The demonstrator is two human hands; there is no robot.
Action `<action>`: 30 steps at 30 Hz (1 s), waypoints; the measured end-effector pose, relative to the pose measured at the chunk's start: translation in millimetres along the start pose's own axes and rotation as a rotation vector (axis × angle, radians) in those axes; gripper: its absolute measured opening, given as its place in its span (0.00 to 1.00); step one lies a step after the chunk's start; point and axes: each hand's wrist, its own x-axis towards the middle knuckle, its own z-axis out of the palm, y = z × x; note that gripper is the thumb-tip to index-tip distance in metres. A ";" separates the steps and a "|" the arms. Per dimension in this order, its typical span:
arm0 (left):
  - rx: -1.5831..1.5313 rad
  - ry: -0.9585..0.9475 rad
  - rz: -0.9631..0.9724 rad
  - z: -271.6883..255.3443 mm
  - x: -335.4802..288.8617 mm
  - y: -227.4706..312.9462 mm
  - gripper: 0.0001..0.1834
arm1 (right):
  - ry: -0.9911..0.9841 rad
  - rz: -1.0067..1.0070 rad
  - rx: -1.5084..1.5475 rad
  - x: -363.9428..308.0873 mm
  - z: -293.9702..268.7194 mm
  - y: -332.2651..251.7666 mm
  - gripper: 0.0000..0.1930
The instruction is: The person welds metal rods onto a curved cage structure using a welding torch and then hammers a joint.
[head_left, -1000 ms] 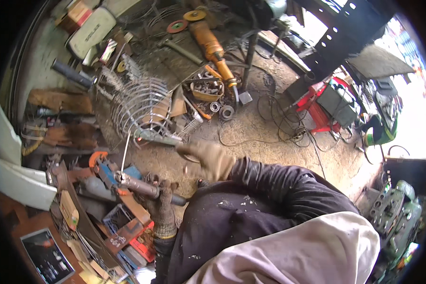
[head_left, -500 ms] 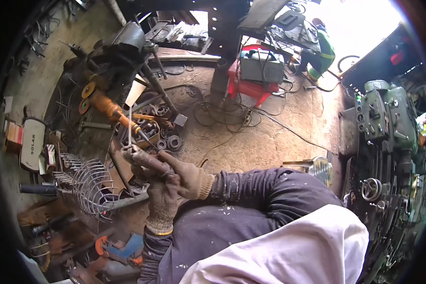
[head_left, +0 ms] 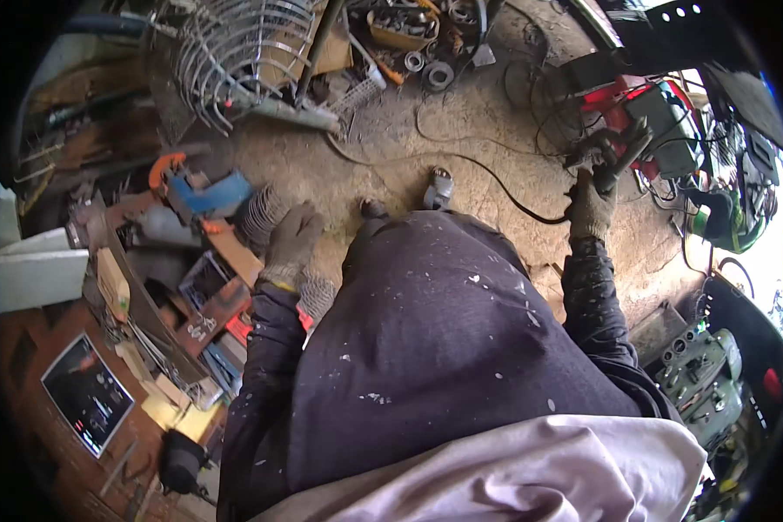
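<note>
My left hand [head_left: 292, 239], in a worn tan knit glove, hangs on the left with its fingers loosely extended and nothing visible in them. Right beside it lies a coiled, ribbed hose or spring [head_left: 260, 217]. On the far right, my right hand [head_left: 592, 202], gloved too, is stretched forward over the floor. Its fingers are closed round a dark grey, bar-like thing [head_left: 628, 151], whose exact kind I cannot make out. Just past that hand stand a red stool [head_left: 607, 104] and a grey box-shaped machine [head_left: 665, 130] with cables.
A wire-rib frame [head_left: 244, 61] stands at the far left. A dark cable [head_left: 461, 160] crosses the floor ahead of my feet. A blue-and-orange tool [head_left: 209, 193] lies among clutter on the left. A green machine [head_left: 700, 383] stands at right; a person in green [head_left: 739, 230] is beyond the stool.
My view has swung down and to the left. My hands, together before, are now far apart: the right has reached out to the right, and the left has dropped to my left side.
</note>
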 end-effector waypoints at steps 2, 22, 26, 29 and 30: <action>0.020 -0.071 -0.258 8.5 -44.0 -93.4 0.17 | -0.021 0.013 -0.109 7.8 -20.2 50.6 0.16; -0.618 0.135 -0.321 52.2 -135.5 -224.5 0.15 | -0.156 0.361 -0.314 -132.6 -38.4 138.6 0.16; -0.625 0.176 -0.308 46.7 -159.9 -214.3 0.15 | -0.134 0.275 -0.374 -161.8 -56.1 139.3 0.17; -0.541 -0.048 -0.536 80.5 -191.4 -278.6 0.12 | -0.157 0.216 -0.450 -164.6 -86.2 166.6 0.16; 0.029 -0.165 -0.076 91.2 -207.1 -308.7 0.11 | -0.164 0.184 -0.393 -164.8 -97.6 180.1 0.15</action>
